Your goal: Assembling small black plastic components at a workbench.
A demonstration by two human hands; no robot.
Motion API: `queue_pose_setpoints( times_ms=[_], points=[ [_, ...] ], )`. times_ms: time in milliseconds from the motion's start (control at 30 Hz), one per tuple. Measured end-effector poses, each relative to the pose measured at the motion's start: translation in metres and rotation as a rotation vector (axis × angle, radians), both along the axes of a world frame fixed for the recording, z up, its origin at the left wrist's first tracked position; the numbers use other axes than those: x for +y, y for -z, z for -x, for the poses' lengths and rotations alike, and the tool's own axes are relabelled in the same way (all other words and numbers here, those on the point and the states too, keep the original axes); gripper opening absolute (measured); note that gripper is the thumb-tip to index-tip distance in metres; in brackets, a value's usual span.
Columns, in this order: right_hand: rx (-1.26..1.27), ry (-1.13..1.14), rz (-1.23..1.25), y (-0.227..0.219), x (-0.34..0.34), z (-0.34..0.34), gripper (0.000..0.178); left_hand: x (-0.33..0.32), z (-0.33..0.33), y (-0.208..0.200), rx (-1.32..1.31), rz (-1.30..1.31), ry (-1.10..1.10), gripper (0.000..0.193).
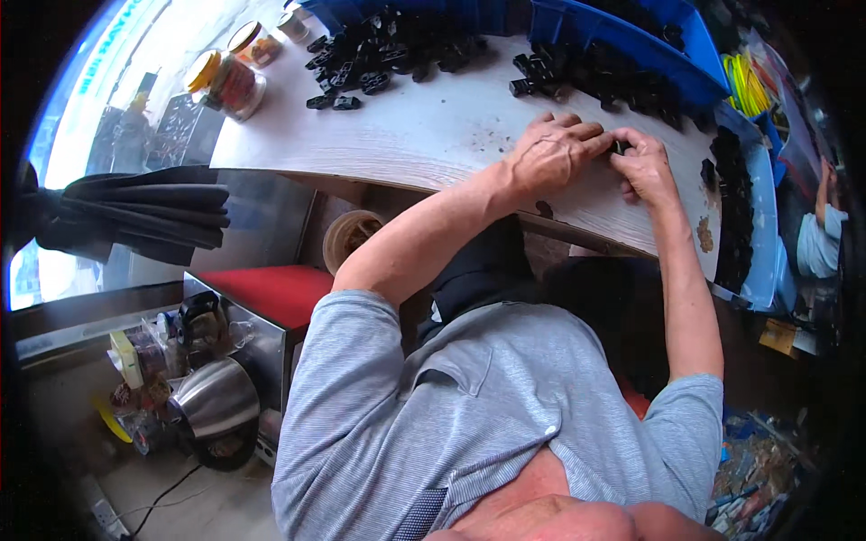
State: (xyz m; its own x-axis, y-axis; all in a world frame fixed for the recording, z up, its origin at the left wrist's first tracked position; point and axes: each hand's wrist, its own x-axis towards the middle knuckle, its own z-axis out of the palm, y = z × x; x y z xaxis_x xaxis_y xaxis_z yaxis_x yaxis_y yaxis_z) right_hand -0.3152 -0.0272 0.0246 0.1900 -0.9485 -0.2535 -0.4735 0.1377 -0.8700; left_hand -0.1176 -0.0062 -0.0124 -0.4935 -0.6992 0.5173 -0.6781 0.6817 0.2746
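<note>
Over the white table (406, 144), my two hands meet at a small black part (620, 147), mostly covered by the fingers. My right hand (648, 169) pinches it between thumb and forefinger. From the other side my left hand (557, 155) comes in with bent fingers, their tips closed at the part. Beyond the hands lies a pile of small black plastic parts (577, 79). Another heap of black parts (379, 54) spreads farther left on the table. Small dark crumbs lie beside my left hand.
Blue bins (631, 45) stand along the far edge. A light-blue tray (763, 216) of black parts sits at the right. Lidded jars (225, 86) stand far left. Below are a bucket (347, 236), a red-topped cabinet (262, 284) and a kettle (216, 397). A person's sleeve (819, 245) shows far right.
</note>
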Motion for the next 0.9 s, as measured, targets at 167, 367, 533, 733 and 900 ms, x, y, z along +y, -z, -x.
queue_pose_setpoints(
  times_ms=[167,367,533,733,900],
  points=[
    [0.04,0.007,-0.012,-0.005,0.003,-0.005,0.03,0.011,0.001,0.004,-0.047,-0.007,-0.078,0.05],
    [0.082,-0.036,0.036,0.0,0.005,-0.003,0.027,0.02,-0.002,0.004,-0.016,-0.021,-0.074,0.048],
    [0.006,0.111,0.019,-0.002,0.017,0.006,0.031,0.013,-0.1,0.0,0.066,0.246,-0.583,0.036],
    [-0.341,0.414,0.017,0.0,0.008,0.064,0.033,0.017,-0.2,0.004,-0.229,0.096,-0.866,0.039],
    [-0.32,0.787,0.098,-0.009,-0.002,0.108,0.034,0.017,-0.175,0.011,-0.166,0.103,-0.679,0.039]
  ],
)
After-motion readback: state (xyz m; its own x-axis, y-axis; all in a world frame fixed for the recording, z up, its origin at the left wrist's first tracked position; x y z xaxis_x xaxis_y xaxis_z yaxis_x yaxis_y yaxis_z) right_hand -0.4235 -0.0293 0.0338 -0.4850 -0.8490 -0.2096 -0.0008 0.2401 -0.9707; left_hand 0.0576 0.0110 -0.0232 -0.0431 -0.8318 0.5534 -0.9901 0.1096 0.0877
